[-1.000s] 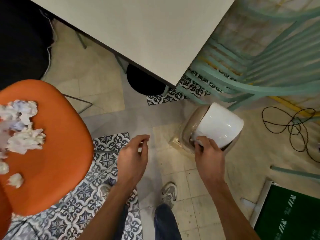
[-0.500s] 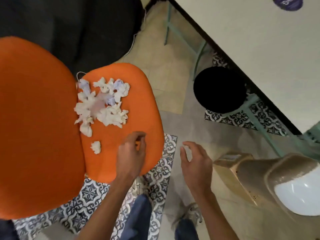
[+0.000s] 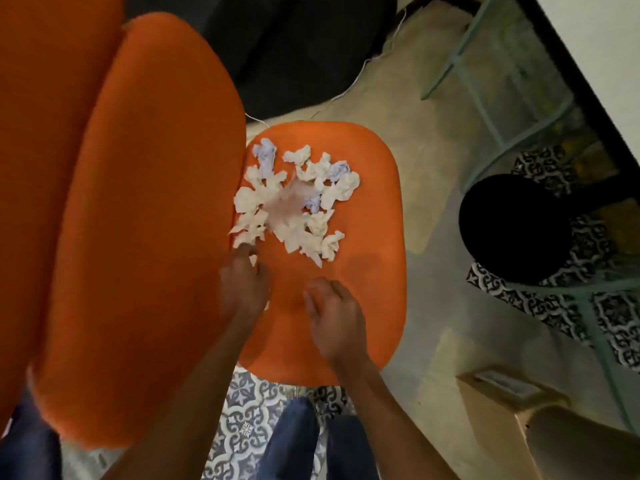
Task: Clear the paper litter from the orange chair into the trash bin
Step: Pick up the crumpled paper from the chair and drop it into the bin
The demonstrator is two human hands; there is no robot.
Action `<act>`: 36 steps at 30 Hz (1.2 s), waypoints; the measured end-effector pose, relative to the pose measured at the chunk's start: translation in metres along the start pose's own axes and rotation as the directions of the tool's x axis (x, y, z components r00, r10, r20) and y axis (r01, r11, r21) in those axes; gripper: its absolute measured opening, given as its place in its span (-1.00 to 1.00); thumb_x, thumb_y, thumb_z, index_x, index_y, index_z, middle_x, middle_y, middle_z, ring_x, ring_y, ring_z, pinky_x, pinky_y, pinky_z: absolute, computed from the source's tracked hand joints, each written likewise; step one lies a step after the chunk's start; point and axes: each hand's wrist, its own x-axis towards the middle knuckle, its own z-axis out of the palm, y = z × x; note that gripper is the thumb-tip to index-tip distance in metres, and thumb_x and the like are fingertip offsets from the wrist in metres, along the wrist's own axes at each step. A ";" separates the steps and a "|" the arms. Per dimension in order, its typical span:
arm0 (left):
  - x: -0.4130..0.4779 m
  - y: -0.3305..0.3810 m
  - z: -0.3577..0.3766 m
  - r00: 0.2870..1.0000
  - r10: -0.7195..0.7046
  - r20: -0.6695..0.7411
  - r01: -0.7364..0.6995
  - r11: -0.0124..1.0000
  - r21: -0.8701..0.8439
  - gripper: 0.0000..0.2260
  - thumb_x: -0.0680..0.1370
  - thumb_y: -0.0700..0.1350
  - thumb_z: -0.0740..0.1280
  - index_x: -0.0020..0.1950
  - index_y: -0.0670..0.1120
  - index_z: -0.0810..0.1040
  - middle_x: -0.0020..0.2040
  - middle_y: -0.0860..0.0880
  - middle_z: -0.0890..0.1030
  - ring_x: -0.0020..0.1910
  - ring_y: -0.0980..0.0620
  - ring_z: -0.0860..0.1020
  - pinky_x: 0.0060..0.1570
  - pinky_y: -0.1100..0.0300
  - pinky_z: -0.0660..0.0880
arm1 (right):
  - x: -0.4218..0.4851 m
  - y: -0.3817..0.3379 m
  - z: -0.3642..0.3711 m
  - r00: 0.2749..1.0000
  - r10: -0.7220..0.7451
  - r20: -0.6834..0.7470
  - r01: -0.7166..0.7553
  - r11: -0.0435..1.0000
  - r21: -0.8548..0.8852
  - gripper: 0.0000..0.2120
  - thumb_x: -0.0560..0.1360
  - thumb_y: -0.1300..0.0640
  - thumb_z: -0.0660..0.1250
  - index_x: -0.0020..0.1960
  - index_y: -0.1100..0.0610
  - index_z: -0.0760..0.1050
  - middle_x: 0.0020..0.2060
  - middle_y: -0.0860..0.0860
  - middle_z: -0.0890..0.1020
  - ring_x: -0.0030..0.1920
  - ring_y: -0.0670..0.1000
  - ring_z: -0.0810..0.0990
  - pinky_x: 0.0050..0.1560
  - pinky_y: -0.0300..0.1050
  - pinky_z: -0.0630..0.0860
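The orange chair (image 3: 363,306) fills the left and middle, its seat bearing a spread of crumpled white and pale-blue paper litter (image 3: 294,202). My left hand (image 3: 244,289) rests on the seat at the near edge of the litter, fingers curled down over a small white scrap (image 3: 253,260); the grip is hidden under the hand. My right hand (image 3: 334,315) hovers over the bare front of the seat, fingers apart and holding nothing. The beige trash bin (image 3: 554,441) lies at the lower right, partly cut off by the frame.
A round black stool (image 3: 512,230) stands on the floor right of the chair, among teal metal legs (image 3: 491,119). A white table edge (image 3: 609,46) crosses the top right. A dark mass (image 3: 294,46) lies behind the chair. My legs stand on patterned tiles (image 3: 242,410).
My right hand has let go of the trash bin and come over the seat. My left hand has moved forward onto the small scrap. My view has swung left, centring the chair.
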 end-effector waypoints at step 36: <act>0.009 0.007 -0.013 0.976 0.026 0.216 -0.055 0.990 0.130 -0.60 0.57 0.06 0.51 0.35 -0.07 0.60 0.25 -0.09 0.68 0.23 -0.17 0.63 0.24 -0.08 0.53 | 0.012 0.029 -0.022 0.956 0.268 0.120 -0.283 0.949 0.139 -0.71 0.64 0.26 0.39 0.32 0.04 0.63 0.27 -0.04 0.49 0.21 -0.03 0.53 0.31 -0.32 0.50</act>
